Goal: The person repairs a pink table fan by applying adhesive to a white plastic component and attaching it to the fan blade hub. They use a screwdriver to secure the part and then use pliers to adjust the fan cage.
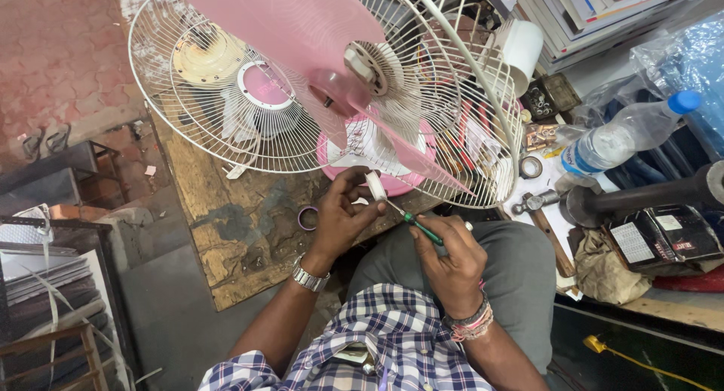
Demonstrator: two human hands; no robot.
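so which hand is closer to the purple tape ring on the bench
Left. The left hand sits just right of the purple tape ring, pinching a small white part. The right hand is farther right, holding a green screwdriver.

There is one camera, and it sits on the person's head. It looks almost straight down, over the checked shirt (377, 338) and the lap. The two hands are close, near the middle and low in the picture. The pink fan (332, 82) fills the top. The wooden table (234, 225) and the red floor (60, 52) lie farther off.
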